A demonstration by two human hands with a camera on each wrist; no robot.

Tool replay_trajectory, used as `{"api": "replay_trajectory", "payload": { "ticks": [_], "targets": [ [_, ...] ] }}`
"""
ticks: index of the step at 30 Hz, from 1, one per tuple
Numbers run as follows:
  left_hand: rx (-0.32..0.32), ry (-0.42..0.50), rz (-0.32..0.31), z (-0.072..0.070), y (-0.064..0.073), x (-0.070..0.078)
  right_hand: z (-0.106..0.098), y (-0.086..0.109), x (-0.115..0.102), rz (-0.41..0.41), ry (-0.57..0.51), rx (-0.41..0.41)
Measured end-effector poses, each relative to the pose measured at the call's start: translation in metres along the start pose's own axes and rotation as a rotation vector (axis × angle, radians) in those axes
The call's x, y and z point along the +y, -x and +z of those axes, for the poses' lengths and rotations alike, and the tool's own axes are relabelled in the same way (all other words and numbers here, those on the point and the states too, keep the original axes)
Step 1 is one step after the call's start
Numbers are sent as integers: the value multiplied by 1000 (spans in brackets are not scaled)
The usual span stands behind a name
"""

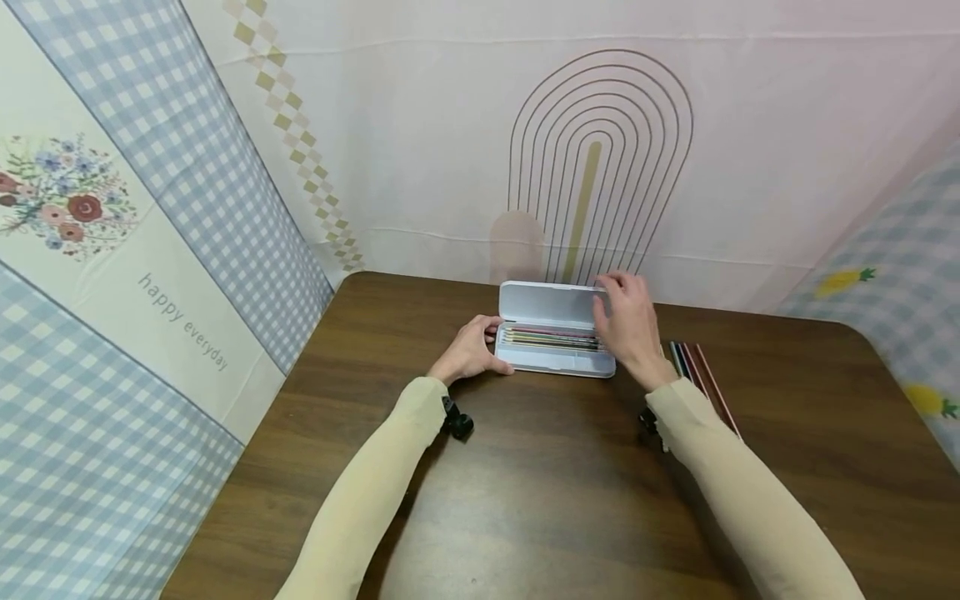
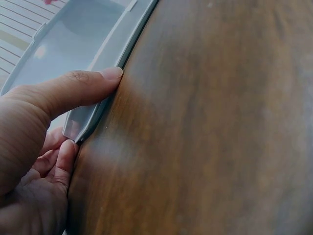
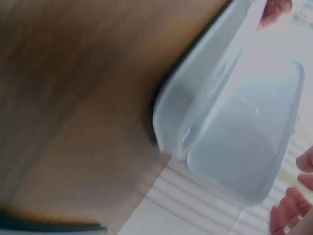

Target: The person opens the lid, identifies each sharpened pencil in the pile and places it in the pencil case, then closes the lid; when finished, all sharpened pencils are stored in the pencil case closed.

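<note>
An open, pale pencil case [image 1: 556,360] lies on the table, its lid [image 1: 553,303] raised toward the wall. Several colored pencils [image 1: 551,338] lie side by side inside it. My left hand [image 1: 470,348] grips the left end of the case; in the left wrist view the thumb [image 2: 88,88] lies on the near edge, with fingers around the corner. Over the right end, my right hand [image 1: 630,325] holds nothing, its fingers bent near the lid's right edge. In the right wrist view those fingertips [image 3: 288,210] look apart from the lid.
Several more colored pencils [image 1: 705,379] lie on the brown table [image 1: 562,492] to the right, partly hidden by the right forearm. Patterned cloth [image 1: 420,150] hangs behind the table, and checked cloth [image 1: 172,108] hangs at the left.
</note>
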State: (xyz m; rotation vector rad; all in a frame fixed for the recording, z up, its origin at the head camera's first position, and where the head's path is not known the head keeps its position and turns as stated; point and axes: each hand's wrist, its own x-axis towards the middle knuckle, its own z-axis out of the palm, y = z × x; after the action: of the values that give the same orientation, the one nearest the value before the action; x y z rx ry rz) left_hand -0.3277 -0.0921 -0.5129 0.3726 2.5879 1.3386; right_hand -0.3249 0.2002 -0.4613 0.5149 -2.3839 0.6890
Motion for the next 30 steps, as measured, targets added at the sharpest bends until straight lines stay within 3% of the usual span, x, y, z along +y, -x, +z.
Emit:
{"api": "replay_trajectory", "payload": {
  "ticks": [6,13,16,23,30],
  "targets": [
    [-12,1,-16,1,1,0,-7,8,14,155,-89,-112],
    [8,56,-8,2,1,3,-12,26,14,220,-140,-170],
    [8,61,-6,2,0,4,-17,31,10,245,-144,-254],
    [-10,39,-4,1,1,2,-22,43,-4,199,-78,-447],
    [-24,21,16,-2,2,4,-16,50,-12,166,-14,-520]
  ]
}}
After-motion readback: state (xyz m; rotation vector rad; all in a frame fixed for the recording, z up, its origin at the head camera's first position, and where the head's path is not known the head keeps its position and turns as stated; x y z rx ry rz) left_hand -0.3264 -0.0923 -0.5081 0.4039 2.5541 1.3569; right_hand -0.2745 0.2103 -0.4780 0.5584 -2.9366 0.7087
